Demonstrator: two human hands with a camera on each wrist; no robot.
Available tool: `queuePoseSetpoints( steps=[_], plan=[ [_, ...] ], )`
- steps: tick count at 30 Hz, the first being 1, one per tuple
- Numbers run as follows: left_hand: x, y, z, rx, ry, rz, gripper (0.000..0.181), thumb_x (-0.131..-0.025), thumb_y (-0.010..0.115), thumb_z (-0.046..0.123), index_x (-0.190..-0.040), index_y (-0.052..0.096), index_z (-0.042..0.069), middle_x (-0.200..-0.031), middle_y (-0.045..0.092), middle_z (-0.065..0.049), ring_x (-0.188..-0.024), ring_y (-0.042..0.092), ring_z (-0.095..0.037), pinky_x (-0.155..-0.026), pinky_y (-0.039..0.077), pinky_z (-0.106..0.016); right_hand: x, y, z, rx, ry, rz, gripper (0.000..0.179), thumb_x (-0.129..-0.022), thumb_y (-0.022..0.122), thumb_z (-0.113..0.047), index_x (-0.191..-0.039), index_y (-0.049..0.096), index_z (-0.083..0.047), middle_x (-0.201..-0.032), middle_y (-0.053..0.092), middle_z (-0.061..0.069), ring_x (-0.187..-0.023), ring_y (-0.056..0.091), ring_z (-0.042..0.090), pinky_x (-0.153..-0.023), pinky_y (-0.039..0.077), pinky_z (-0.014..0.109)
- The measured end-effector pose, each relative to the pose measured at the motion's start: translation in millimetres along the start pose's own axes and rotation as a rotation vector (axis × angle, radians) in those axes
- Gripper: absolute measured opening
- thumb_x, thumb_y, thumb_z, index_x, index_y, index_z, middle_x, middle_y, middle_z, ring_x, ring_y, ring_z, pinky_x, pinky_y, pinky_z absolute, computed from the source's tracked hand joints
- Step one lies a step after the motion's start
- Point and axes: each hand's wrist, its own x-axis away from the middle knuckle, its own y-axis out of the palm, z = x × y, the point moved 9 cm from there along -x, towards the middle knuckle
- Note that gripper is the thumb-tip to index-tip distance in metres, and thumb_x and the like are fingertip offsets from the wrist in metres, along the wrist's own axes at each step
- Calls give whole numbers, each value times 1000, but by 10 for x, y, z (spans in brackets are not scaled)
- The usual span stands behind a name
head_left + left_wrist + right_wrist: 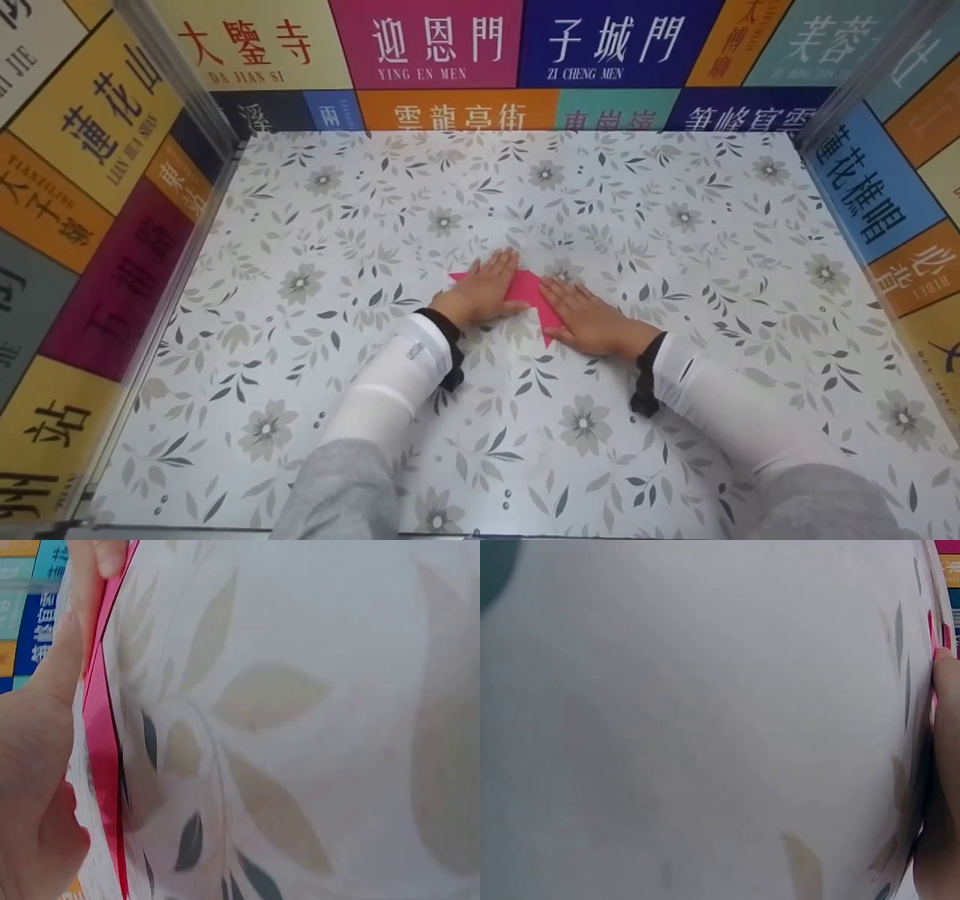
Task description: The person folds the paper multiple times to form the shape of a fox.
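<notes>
A piece of folded pink paper [526,288] lies flat on the patterned tabletop, with pointed corners at its left and lower ends. On its left part rests my left hand [484,291], fingers extended and pointing away from me. My right hand [592,319] presses on the paper's right edge with straight fingers, angled up and to the left. Both palms hide some of the sheet. The left wrist view shows the pink paper [103,750] edge-on, layered along its side. In the right wrist view, only slivers of pink show by a fingertip at the right edge.
The table [337,225] has a white covering printed with grey flowers and leaves. Upright panels with coloured blocks of Chinese lettering [435,45] stand along the back, left [97,157] and right [870,180] sides.
</notes>
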Motion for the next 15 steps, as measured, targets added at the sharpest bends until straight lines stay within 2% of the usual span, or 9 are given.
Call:
queuePoseSetpoints(
  steps=[3,5,10,15],
  plan=[
    [35,-137,-296,62,-58,135,78,-101,39,49,-156,6,5,-164,7,-11,-151,4,-24,-123,9,-44,5,13,-7,-20,-9,24,77,-102,34,-50,-156,4,-5,-164,3,13,-151,1,33,-121,5,53],
    [78,-192,-478,94,-102,194,71,-103,38,44,-155,10,4,-163,12,-12,-151,8,-25,-123,11,-44,10,24,-10,-30,-10,26,76,-102,35,-49,-156,4,-5,-164,4,13,-151,1,32,-121,4,53],
    [190,-210,-811,156,-197,240,62,-104,38,37,-153,22,3,-158,28,-14,-148,23,-27,-121,20,-41,19,46,-17,-26,-5,10,76,-102,34,-49,-156,2,-5,-164,0,11,-151,-1,31,-121,3,51],
    [253,-272,-954,187,-250,304,48,-102,43,30,-144,44,7,-144,48,-14,-135,43,-29,-113,35,-42,7,5,-13,-10,-7,31,76,-102,33,-49,-156,1,-6,-164,0,11,-151,-1,30,-122,3,51]
  ],
)
